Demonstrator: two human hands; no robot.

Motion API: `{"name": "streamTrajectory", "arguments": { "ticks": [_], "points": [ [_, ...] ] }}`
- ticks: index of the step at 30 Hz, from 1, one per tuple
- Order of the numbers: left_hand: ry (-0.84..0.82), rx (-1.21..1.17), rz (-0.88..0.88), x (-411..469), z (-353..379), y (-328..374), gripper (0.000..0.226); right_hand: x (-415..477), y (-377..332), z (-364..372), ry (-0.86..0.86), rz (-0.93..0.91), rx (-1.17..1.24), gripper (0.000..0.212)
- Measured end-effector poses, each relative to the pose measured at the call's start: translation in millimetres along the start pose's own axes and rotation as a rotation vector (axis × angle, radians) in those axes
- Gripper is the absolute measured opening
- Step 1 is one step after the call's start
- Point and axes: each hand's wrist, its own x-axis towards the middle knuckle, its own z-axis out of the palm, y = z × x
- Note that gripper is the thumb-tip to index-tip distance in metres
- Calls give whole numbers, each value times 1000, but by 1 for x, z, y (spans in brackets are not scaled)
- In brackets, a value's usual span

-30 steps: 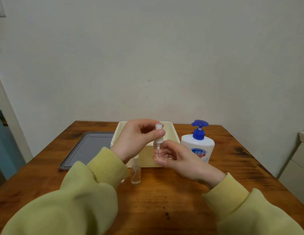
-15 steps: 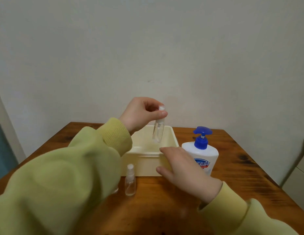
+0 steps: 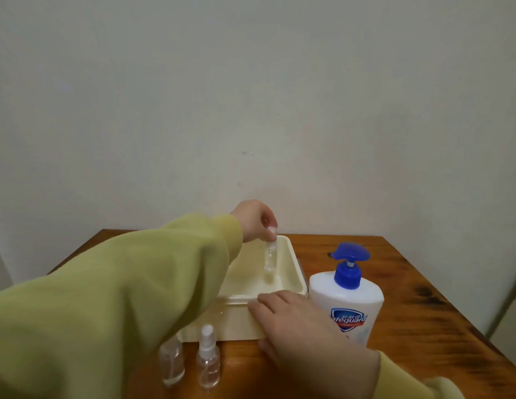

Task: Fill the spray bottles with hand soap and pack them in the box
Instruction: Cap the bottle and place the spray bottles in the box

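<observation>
My left hand (image 3: 255,220) reaches over the cream box (image 3: 291,251) and pinches a small clear spray bottle (image 3: 270,262) by its white cap, the bottle hanging upright inside the box. My right hand (image 3: 297,326) lies with straight fingers against the box's near right corner. Two more clear spray bottles stand on the table in front of the box: one (image 3: 208,361) with a white spray top, one (image 3: 172,362) partly hidden by my left sleeve. The white hand soap pump bottle (image 3: 347,306) with a blue pump stands right of the box.
The wooden table (image 3: 423,298) ends at a wall behind the box. My green left sleeve (image 3: 113,321) covers the table's left side. A pale cabinet edge (image 3: 510,306) shows at the far right.
My left hand has carried the capped bottle forward and lowered it into the box. My right hand let go of the bottle and came to the box's near corner. The camera leaned closer.
</observation>
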Motion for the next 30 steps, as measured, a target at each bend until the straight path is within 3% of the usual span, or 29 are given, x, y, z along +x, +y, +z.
{"name": "streamTrajectory", "arguments": {
  "ticks": [5,10,13,19,23,30],
  "points": [
    [-132,137,-13,13,23,-13,24,5,1,1,-13,-19,24,51],
    [-136,134,-32,23,34,-21,25,6,1,6,23,-21,53,46],
    [-117,167,-2,26,39,-22,26,11,7,6,246,21,34,45],
    [-120,229,34,28,51,-27,27,13,11,19,225,48,147,41],
    [-99,231,34,30,53,-29,28,15,7,29,280,41,89,39],
    [-130,222,17,29,50,-30,33,15,9,31,231,43,5,41]
  ]
}}
